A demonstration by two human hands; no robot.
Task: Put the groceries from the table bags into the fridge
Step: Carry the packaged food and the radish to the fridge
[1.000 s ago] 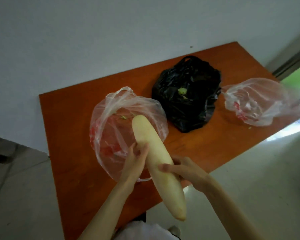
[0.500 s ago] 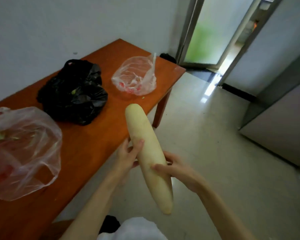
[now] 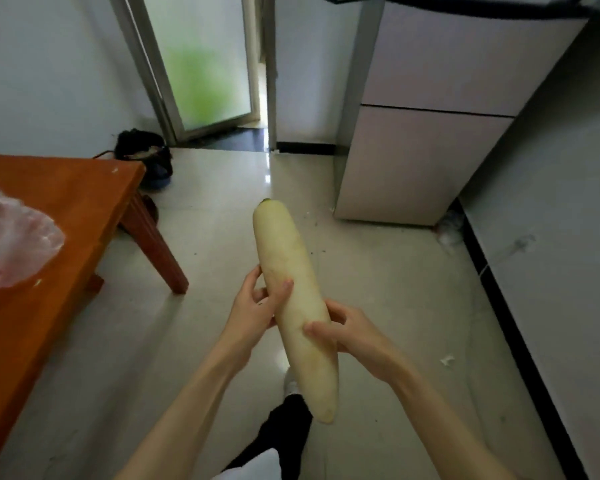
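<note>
- Head view: both hands carry one long white radish [image 3: 293, 306], held out in front of the body over the floor, well clear of the table [image 3: 59, 216].
- Left hand [image 3: 253, 313] wraps the radish from its left side near mid-length; thumb lies across the top face, fingers curl under.
- Right hand [image 3: 352, 332] grips lower down from the right side; thumb presses the top face, fingers go round the back.
- Two-hand hold probably because it's long and heavy at both ends; staggered grips stop it pivoting.
- Radish runs tilted: stem end points up and away beyond the hands, toward the fridge [image 3: 426, 143]; tapered tip hangs below the hands, close to the body.
- Fridge stands ahead and to the right of the hands, well apart. Both doors look shut.
- Judgement: this is the carry leg. One hand must let go to pull a door, so the other needs a firm single grip first; slip risk there.
- Clear plastic bag [image 3: 13, 240] sits on the table far left of the left hand. Contents unclear.
- Dark bag [image 3: 142, 150] lies on the floor beyond the table.
</note>
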